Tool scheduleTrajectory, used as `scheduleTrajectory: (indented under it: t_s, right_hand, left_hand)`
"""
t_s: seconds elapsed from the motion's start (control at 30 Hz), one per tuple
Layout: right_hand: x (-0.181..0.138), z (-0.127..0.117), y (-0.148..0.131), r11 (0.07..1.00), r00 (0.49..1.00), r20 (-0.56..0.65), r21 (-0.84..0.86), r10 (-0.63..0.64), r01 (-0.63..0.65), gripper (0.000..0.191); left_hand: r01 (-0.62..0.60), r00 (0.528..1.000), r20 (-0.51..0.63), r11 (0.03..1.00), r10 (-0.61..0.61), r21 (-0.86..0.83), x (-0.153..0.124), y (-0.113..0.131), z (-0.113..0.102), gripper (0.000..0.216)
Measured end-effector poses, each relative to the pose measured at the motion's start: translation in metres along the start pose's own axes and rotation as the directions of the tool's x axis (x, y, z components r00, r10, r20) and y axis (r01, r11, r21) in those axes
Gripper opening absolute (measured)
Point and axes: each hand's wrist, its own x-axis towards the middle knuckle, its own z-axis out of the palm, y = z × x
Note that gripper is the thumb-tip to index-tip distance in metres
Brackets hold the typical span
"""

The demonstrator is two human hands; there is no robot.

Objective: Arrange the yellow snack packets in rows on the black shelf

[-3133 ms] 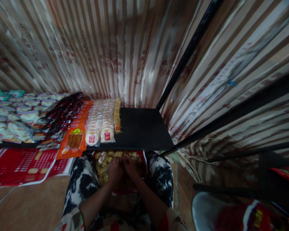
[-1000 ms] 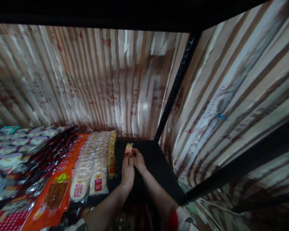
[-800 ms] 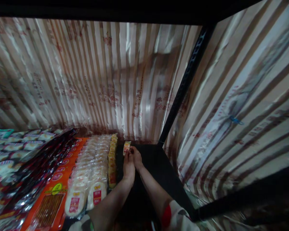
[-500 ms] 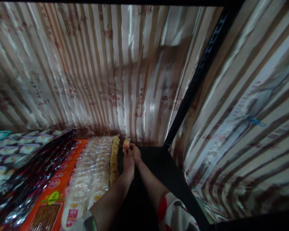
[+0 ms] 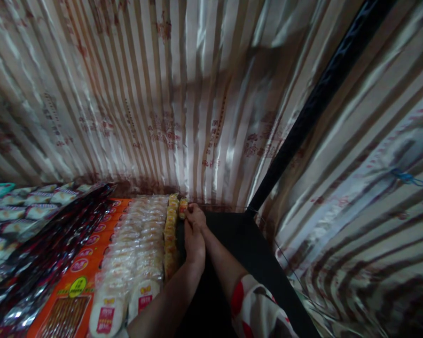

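Note:
A small yellow-and-red wrapped packet [image 5: 183,208] stands at the back of the dark shelf [image 5: 231,249], just right of a row of similar yellow packets [image 5: 171,230]. My right hand [image 5: 198,218] has its fingertips closed on the packet's right side. Close below it is my left hand [image 5: 195,241], its fingers together and pointing toward the packet's lower end. What the left fingers hold, if anything, is hidden. The two hands touch each other.
Left of the yellow row lie clear-wrapped round pastries [image 5: 143,239], orange snack bags [image 5: 81,263], dark shiny packs [image 5: 56,253] and white packets [image 5: 38,211]. A black post [image 5: 303,117] rises at the shelf's back right corner. Striped sheeting [image 5: 197,94] hangs behind.
The packet has moved slightly toward the yellow row and stands close to it. My right hand has stayed at its side, while my left fingertips sit lower. The view has shifted a little.

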Motion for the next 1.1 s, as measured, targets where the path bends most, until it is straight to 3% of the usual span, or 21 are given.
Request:
scheduleTrajectory:
  t_s: [0.1,0.2,0.33,0.43,0.63,0.87,1.1]
  right_hand:
    - [-0.004,0.0,0.0,0.997,0.996,-0.076,0.05,-0.047,0.051,0.023]
    - [-0.013,-0.003,0.002,0.985,0.965,-0.22,0.061,-0.144,0.161,0.027]
    - [-0.03,-0.008,0.001,0.942,0.919,-0.264,0.087,-0.293,0.325,0.026]
    - [-0.041,-0.01,-0.002,0.901,0.889,-0.247,0.108,-0.385,0.42,0.025]
    - [-0.047,-0.004,-0.01,0.841,0.845,-0.247,0.158,-0.474,0.517,0.028]
    - [-0.034,0.009,-0.014,0.868,0.868,-0.22,0.131,-0.446,0.479,0.038]
    - [-0.024,0.024,-0.024,0.876,0.878,-0.114,0.086,-0.465,0.475,0.042]
  left_hand:
    - [-0.12,0.992,0.045,0.989,0.116,0.09,-0.042,-0.007,-0.014,0.053]
    - [-0.304,0.951,0.117,0.938,0.287,0.167,-0.088,-0.033,-0.033,0.047]
    - [-0.2,0.978,0.002,0.944,0.207,0.264,-0.122,-0.078,-0.058,0.041]
    - [-0.236,0.963,-0.052,0.92,0.264,0.313,-0.124,-0.094,-0.069,0.042]
    - [-0.254,0.953,-0.071,0.907,0.294,0.337,-0.109,-0.09,-0.067,0.043]
    - [-0.231,0.952,-0.125,0.926,0.278,0.299,-0.1,-0.093,-0.061,0.042]
    - [-0.237,0.95,-0.122,0.917,0.288,0.321,-0.096,-0.101,-0.061,0.041]
